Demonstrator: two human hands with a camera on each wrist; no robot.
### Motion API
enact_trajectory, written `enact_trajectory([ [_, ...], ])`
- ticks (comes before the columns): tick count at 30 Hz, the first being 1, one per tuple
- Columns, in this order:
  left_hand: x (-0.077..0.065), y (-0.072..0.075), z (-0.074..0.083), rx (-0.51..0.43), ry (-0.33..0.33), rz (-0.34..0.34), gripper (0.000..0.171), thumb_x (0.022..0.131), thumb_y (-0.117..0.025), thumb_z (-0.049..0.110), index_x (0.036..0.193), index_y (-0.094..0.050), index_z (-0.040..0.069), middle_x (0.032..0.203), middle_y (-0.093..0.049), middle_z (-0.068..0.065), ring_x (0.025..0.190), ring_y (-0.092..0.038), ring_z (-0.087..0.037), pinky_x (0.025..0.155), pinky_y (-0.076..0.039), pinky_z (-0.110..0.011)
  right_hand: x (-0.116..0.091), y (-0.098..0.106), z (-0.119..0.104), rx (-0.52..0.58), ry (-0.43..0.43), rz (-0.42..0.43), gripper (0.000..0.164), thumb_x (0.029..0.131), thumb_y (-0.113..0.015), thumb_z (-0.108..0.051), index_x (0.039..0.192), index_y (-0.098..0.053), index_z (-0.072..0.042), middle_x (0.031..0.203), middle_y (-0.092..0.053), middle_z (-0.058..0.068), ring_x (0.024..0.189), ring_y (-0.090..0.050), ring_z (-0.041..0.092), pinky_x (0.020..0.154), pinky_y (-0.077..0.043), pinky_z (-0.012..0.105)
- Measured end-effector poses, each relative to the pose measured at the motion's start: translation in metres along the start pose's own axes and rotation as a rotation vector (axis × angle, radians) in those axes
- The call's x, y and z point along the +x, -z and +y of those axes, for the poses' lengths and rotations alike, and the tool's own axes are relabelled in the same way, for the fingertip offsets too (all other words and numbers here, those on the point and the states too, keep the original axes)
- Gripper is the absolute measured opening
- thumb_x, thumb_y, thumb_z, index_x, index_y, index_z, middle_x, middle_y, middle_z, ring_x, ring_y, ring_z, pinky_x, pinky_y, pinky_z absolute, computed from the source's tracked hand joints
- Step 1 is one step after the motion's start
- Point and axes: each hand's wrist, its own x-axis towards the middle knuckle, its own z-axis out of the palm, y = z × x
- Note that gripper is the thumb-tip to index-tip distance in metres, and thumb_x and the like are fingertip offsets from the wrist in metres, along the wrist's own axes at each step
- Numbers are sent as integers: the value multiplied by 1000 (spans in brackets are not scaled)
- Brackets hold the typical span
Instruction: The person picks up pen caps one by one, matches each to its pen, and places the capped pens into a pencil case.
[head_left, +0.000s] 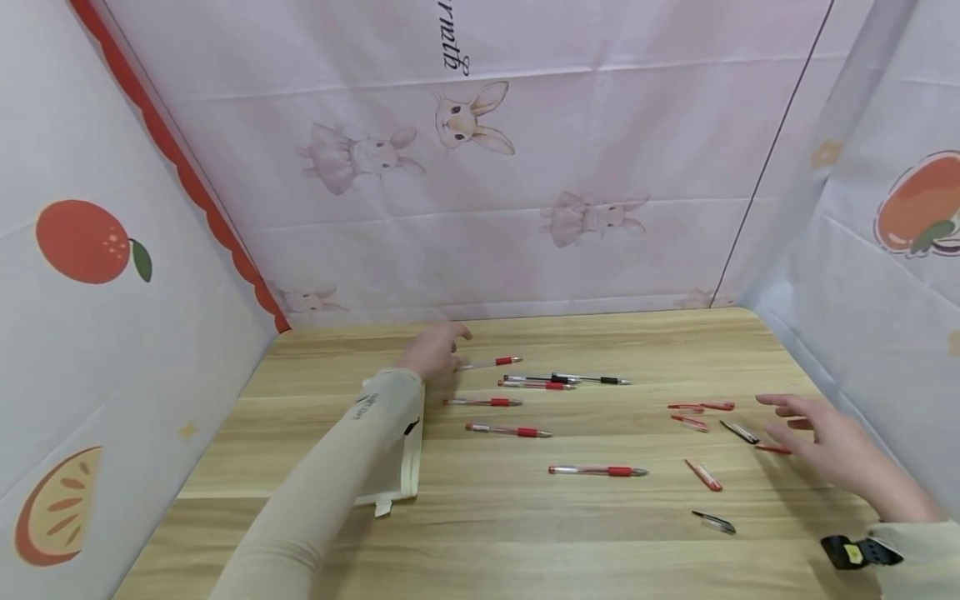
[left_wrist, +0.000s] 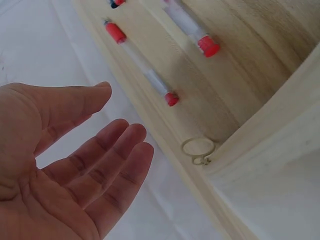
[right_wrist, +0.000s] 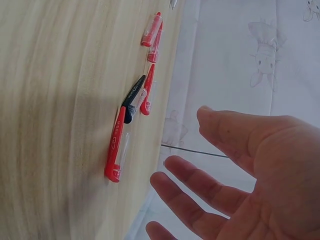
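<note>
My left hand [head_left: 431, 350] is over the far part of the table, its fingers loosely spread and holding nothing. Closest to it is a capless red pen [head_left: 504, 362], also seen in the left wrist view as a clear pen [left_wrist: 145, 65] with a red grip and end. My right hand [head_left: 832, 446] hovers at the right, thumb and fingers apart, nothing between them. Beneath it lie a red pen cap [head_left: 772, 450] and a black pen cap [head_left: 741, 432]. The right wrist view shows red caps [right_wrist: 115, 147] and a black cap [right_wrist: 133, 102] beside the hand.
More red pens [head_left: 597, 471] and black pens [head_left: 603, 380] lie mid-table. Other caps [head_left: 703, 475] are scattered right of them. A pale fabric pouch [head_left: 411, 467], partly hidden by my left sleeve, lies at the left. Printed cloth walls [head_left: 525, 275] border the wooden table.
</note>
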Motion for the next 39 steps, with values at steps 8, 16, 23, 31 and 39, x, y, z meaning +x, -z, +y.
enact_trajectory([
  [8, 7, -9, -2, 12, -13, -78, 46, 109, -60, 12, 154, -57, 14, 151, -63, -16, 132, -63, -34, 112, -52, -54, -4, -4, 3, 14, -9, 8, 45, 106, -67, -15, 145, -58, 6, 138, -59, 44, 114, -65, 62, 89, -54, 72],
  [16, 23, -17, -10, 32, -50, -84, 51, 103, -63, -1, 152, -60, 14, 151, -64, -15, 132, -65, -35, 114, -51, -54, -9, -1, 9, 27, -7, 35, 46, 106, -67, -15, 146, -56, 6, 134, -61, 43, 112, -65, 63, 89, -53, 74],
  [23, 33, -21, -11, 45, -67, -134, 55, 101, -62, -6, 152, -60, 14, 139, -69, -17, 122, -67, -32, 106, -56, -50, -11, -3, 15, 32, 22, 75, 45, 105, -68, -15, 144, -59, 5, 130, -65, 42, 108, -68, 61, 85, -54, 73],
  [31, 38, -22, -6, 97, -100, -151, 57, 98, -59, -11, 149, -63, 13, 128, -71, -16, 110, -66, -28, 97, -57, -46, -11, -2, 20, 36, 33, 93, 45, 104, -69, -14, 142, -60, 6, 132, -64, 41, 107, -69, 59, 84, -58, 66],
  [39, 43, -28, -2, 95, -108, -145, 51, 98, -57, -11, 141, -69, 15, 128, -73, -14, 108, -67, -26, 99, -57, -45, -13, -2, 22, 42, 29, 95, 43, 103, -70, -12, 141, -61, 6, 134, -65, 39, 105, -71, 56, 80, -62, 51],
])
